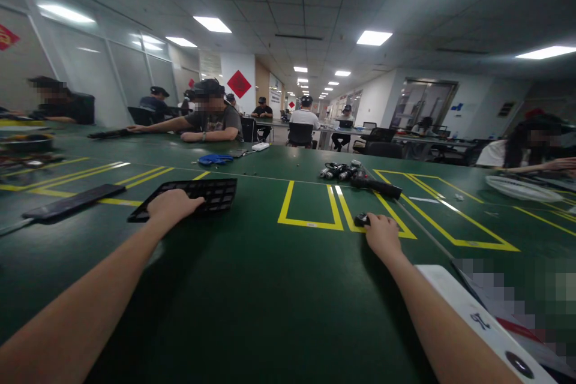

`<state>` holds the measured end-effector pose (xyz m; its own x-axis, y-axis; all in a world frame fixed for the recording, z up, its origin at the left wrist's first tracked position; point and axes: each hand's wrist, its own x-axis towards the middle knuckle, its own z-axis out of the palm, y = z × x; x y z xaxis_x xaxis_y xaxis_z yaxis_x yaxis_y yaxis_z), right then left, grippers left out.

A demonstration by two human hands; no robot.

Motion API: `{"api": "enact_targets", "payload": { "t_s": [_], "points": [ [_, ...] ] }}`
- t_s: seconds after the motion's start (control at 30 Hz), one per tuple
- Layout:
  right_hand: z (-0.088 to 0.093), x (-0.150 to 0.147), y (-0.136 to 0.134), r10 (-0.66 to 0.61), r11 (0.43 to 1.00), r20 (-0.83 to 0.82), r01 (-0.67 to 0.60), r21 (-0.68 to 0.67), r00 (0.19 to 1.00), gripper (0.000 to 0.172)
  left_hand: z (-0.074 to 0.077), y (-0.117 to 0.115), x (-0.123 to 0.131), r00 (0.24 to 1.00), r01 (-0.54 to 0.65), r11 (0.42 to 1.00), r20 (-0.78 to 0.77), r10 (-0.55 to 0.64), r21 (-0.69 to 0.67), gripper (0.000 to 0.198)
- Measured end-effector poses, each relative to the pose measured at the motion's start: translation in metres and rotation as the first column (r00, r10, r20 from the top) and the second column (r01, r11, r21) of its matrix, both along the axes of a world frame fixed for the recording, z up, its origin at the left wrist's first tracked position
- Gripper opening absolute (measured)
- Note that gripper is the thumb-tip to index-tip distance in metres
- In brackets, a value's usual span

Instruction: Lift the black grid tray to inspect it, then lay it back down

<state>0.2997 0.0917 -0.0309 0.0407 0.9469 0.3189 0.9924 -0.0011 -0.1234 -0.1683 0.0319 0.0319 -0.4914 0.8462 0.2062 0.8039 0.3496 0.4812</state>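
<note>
My left hand (pixel 171 205) is closed on a black gridded tray (pixel 220 193), thumb over its upper face. The tray is tilted above the green table (pixel 270 288), left of centre. On the right, my right hand (pixel 384 237) has its fingers closed around a small black object (pixel 360 219) by a yellow tape outline (pixel 310 225). What kind of object it is cannot be made out. Beyond that hand lie a black rod-like piece (pixel 378 187) and a heap of dark cables with metal-looking ends (pixel 339 170).
A long black bar (pixel 74 203) with a cord lies at the left. Farther back are a blue bundle (pixel 215 159) and a small white block (pixel 260 146). A white device (pixel 477 318) stands by my right forearm. A person (pixel 216 117) sits across the table, reaching sideways.
</note>
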Motion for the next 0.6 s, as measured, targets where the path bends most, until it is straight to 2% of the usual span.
{"api": "enact_targets", "payload": {
  "t_s": [0.1, 0.13, 0.2, 0.27, 0.33, 0.4, 0.47, 0.53, 0.6],
  "points": [
    [-0.001, -0.003, -0.003, -0.036, 0.999, -0.011, 0.036, -0.026, 0.999, 0.033, 0.0, -0.008, -0.004, 0.963, -0.24, 0.962, -0.159, 0.218, -0.133, 0.043],
    [-0.001, -0.004, -0.005, -0.052, 0.999, -0.01, 0.052, -0.006, 0.999, 0.034, 0.001, -0.01, -0.001, 0.951, -0.271, 0.951, -0.192, 0.241, -0.149, 0.043],
    [0.002, -0.009, -0.008, -0.081, 0.994, 0.001, 0.081, 0.068, 0.997, 0.036, 0.005, -0.011, 0.009, 0.943, -0.239, 0.968, -0.257, 0.212, -0.076, 0.04],
    [0.007, -0.018, -0.011, -0.069, 0.987, 0.012, 0.066, 0.147, 0.998, 0.04, 0.008, -0.008, 0.026, 0.935, -0.12, 0.992, -0.331, 0.13, 0.05, 0.032],
    [0.012, -0.032, -0.016, 0.01, 0.984, 0.012, -0.012, 0.18, 1.0, 0.042, 0.005, -0.001, 0.05, 0.927, 0.049, 0.991, -0.375, 0.001, 0.125, 0.031],
    [0.015, -0.051, -0.025, 0.138, 0.978, -0.007, -0.135, 0.157, 0.99, 0.044, -0.004, 0.007, 0.078, 0.917, 0.198, 0.975, -0.37, -0.148, 0.102, 0.04],
    [0.013, -0.071, -0.036, 0.298, 0.952, -0.056, -0.292, 0.096, 0.953, 0.045, -0.019, 0.013, 0.104, 0.879, 0.361, 0.931, -0.354, -0.321, 0.052, 0.049],
    [0.006, -0.088, -0.05, 0.459, 0.887, -0.143, -0.461, 0.016, 0.877, 0.047, -0.035, 0.018, 0.122, 0.82, 0.502, 0.865, -0.303, -0.486, -0.028, 0.053],
    [-0.001, -0.1, -0.062, 0.575, 0.8, -0.236, -0.599, -0.038, 0.783, 0.049, -0.046, 0.02, 0.13, 0.783, 0.566, 0.818, -0.244, -0.572, -0.103, 0.054]
  ]
}}
